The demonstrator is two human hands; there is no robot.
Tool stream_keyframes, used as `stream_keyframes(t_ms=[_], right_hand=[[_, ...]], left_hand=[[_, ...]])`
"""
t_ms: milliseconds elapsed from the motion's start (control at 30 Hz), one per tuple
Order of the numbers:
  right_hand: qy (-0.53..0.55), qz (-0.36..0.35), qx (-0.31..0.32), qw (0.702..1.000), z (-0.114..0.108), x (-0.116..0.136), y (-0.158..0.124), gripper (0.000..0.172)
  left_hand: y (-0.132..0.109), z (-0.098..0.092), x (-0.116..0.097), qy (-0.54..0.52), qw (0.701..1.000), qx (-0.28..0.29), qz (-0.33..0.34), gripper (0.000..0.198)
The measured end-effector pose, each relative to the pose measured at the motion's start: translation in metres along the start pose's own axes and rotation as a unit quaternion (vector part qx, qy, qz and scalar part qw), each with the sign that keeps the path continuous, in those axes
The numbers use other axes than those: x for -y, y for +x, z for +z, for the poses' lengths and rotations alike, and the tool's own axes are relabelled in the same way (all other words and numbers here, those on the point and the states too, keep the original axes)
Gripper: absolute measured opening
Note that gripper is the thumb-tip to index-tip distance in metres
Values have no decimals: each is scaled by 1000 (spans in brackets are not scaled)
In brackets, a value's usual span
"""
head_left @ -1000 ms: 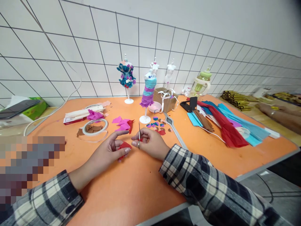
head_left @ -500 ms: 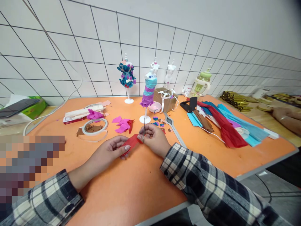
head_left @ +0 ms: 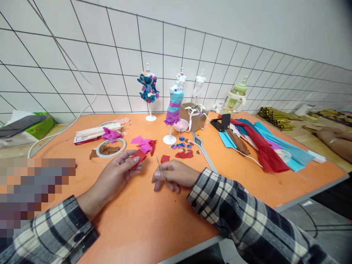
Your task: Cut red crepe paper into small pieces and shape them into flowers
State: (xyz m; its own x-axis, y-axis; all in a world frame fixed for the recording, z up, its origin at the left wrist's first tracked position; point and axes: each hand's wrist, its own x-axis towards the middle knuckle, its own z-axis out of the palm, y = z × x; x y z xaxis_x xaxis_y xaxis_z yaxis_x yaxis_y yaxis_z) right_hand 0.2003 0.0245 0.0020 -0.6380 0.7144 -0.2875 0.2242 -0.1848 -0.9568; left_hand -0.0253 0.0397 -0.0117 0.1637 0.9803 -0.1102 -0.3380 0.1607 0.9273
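Note:
My left hand (head_left: 117, 173) pinches a small red crepe paper piece (head_left: 138, 157) just above the orange table (head_left: 154, 220). My right hand (head_left: 176, 175) is closed round small scissors (head_left: 161, 168), whose thin blades point up and left. A cut red scrap (head_left: 164, 158) lies on the table between the hands, a little beyond the scissors. More red scraps (head_left: 184, 155) lie behind my right hand, near several small blue and purple paper bits (head_left: 181, 143). A mini mannequin dressed in blue and purple paper (head_left: 173, 106) stands straight ahead.
Pink paper pieces (head_left: 144, 144), a tape ring (head_left: 111, 148) and a flat box (head_left: 95, 132) lie to the left. Two more mannequins (head_left: 148, 90), a cardboard box (head_left: 194, 115), a green bottle (head_left: 235, 97) and crepe sheets (head_left: 264, 145) stand behind and to the right. Another person's arm (head_left: 334, 141) rests far right.
The scissors cut through the red paper. My left hand drew its piece back to the left, a red scrap dropped onto the table, and my right hand lowered the scissors.

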Motion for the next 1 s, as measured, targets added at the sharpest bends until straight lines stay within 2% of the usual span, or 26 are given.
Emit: stream_keyframes(t_ms=[33,100,267,633,733,867,933,1000], right_hand=[[-5,24,42,999,2,-1,0,53],[-18,53,79,995,5,-3,0,55],[-62,47,72,994,4,-3,-3,55],[-81,17,63,995,5,0,-5,57],[-92,12,66,994,4,0,-4,59],[-61,4,75,995,3,-2,-4,57],[-44,-7,88,995,3,-3,-4,57],[-36,-16,102,994,3,-4,-4,56]], left_hand=[[0,0,0,-2,1000,4,3,42],[-1,2,0,0,1000,15,1,43],[-4,3,4,39,998,49,-10,48],[-5,-1,6,126,981,145,22,41],[-6,1,5,110,983,147,19,46],[-9,1,1,53,984,168,12,66],[-11,1,0,29,982,186,3,62],[-12,0,0,25,979,203,-7,51]])
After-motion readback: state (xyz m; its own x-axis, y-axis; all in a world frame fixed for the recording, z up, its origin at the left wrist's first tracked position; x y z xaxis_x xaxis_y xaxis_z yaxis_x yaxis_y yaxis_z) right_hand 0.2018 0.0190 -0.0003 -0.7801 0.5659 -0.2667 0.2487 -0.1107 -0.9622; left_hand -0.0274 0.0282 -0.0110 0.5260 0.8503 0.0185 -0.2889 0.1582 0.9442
